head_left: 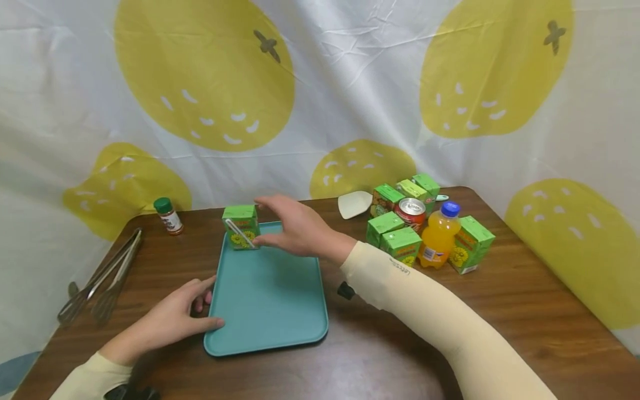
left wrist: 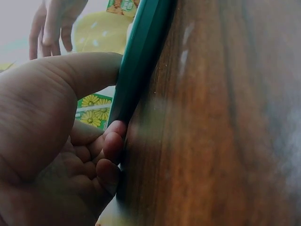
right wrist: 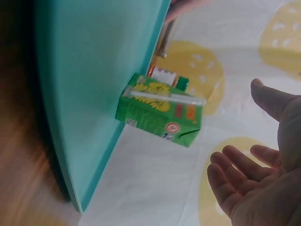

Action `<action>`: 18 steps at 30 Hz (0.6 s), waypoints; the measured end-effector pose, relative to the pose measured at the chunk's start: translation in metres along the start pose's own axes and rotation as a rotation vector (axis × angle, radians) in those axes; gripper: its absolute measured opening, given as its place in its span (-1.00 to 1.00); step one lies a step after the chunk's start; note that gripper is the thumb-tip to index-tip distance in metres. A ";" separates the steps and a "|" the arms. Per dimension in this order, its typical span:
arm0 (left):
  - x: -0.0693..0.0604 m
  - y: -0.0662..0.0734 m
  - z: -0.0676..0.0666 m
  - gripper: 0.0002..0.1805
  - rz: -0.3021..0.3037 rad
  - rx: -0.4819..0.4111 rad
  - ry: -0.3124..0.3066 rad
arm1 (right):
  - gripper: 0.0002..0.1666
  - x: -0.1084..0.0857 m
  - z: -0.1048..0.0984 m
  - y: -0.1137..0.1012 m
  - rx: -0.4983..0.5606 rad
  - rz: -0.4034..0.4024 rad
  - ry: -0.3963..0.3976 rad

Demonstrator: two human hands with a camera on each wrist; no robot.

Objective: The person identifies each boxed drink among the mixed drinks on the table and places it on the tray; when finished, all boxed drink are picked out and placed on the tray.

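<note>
A teal tray (head_left: 267, 303) lies on the wooden table. On its far left corner stands a green drink carton (head_left: 240, 213) with yellow flowers and a wrapped straw (right wrist: 164, 97) along its side. My left hand (head_left: 170, 315) holds the tray's left edge, thumb over the rim and fingers curled against the outer side, as the left wrist view shows. Just right of the carton is my right hand (head_left: 302, 226), thumb and fingers spread. In the right wrist view a gap shows between that hand and the carton, and its palm holds nothing.
Right of the tray stand several green cartons (head_left: 401, 240), a red can (head_left: 412, 211) and an orange drink bottle (head_left: 440, 239). A pale scoop (head_left: 354, 204) lies behind. At left are a green-capped spice jar (head_left: 169, 215) and metal tongs (head_left: 107, 272). A curtain (head_left: 320, 100) hangs behind the table.
</note>
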State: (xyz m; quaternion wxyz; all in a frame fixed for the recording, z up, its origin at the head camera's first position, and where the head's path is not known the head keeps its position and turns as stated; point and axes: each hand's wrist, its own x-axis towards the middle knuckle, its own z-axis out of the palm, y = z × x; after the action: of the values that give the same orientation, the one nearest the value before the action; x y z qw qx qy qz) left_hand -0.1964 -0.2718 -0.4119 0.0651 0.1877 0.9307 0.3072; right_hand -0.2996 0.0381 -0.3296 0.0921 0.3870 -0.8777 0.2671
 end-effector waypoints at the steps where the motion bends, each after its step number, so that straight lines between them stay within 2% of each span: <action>1: 0.000 -0.001 0.000 0.14 0.001 0.004 0.002 | 0.01 -0.005 -0.002 -0.002 0.001 -0.002 0.002; 8: 0.000 -0.001 0.001 0.15 -0.007 0.009 0.007 | 0.02 -0.038 -0.021 -0.010 -0.017 -0.056 0.023; 18: -0.001 0.000 0.000 0.15 -0.003 -0.002 0.002 | -0.01 -0.086 -0.045 -0.002 -0.024 -0.132 0.100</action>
State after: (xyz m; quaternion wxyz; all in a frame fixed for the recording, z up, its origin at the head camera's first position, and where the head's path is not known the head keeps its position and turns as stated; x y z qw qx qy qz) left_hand -0.1953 -0.2718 -0.4119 0.0650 0.1859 0.9307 0.3081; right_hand -0.2411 0.1157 -0.3227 0.1577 0.4293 -0.8476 0.2690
